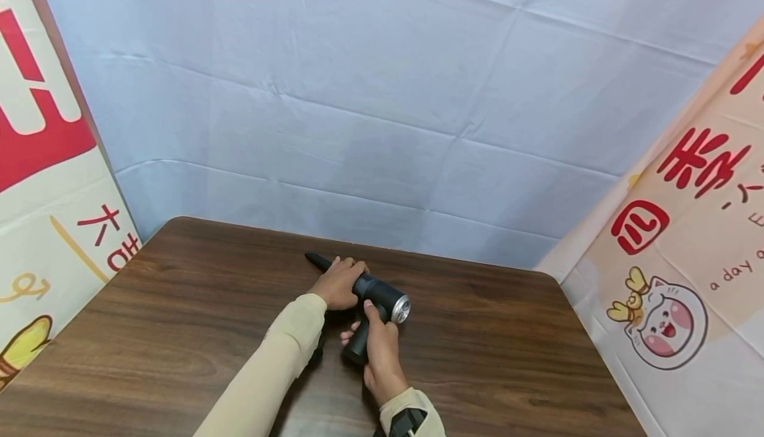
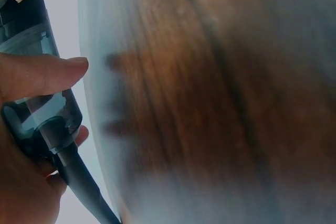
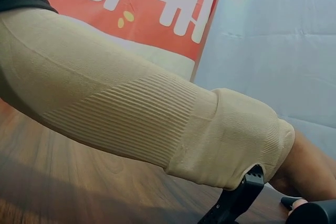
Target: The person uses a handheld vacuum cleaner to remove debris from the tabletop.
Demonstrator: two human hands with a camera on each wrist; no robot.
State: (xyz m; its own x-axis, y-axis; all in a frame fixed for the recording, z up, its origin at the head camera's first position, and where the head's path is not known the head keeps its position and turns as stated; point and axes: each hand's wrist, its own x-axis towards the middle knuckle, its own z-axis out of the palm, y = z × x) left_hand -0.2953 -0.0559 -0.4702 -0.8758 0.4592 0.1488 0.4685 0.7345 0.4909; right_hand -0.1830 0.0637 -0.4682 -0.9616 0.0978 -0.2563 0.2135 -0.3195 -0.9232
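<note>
A black handheld vacuum (image 1: pixel 388 294) with a silver rear end lies across in front of me, its narrow nozzle (image 1: pixel 318 261) pointing to the far left. My left hand (image 1: pixel 339 284) grips its front part from above. In the left wrist view, the thumb lies across a see-through section (image 2: pixel 52 109), and the dark nozzle (image 2: pixel 81 179) extends below. My right hand (image 1: pixel 382 351) holds the handle (image 1: pixel 357 344), thumb near its top. The right wrist view shows the left forearm's sleeve (image 3: pixel 231 135) and a dark rounded part (image 3: pixel 315 212) at the corner; the right hand is hidden there.
The vacuum is over a brown wood-grain table (image 1: pixel 179 304) with rounded far corners. Behind it hangs a pale blue cloth (image 1: pixel 358 92). Printed banners stand at the left (image 1: pixel 48 158) and right (image 1: pixel 674 258). A black wrist mount (image 1: pixel 407 422) sits on the right sleeve.
</note>
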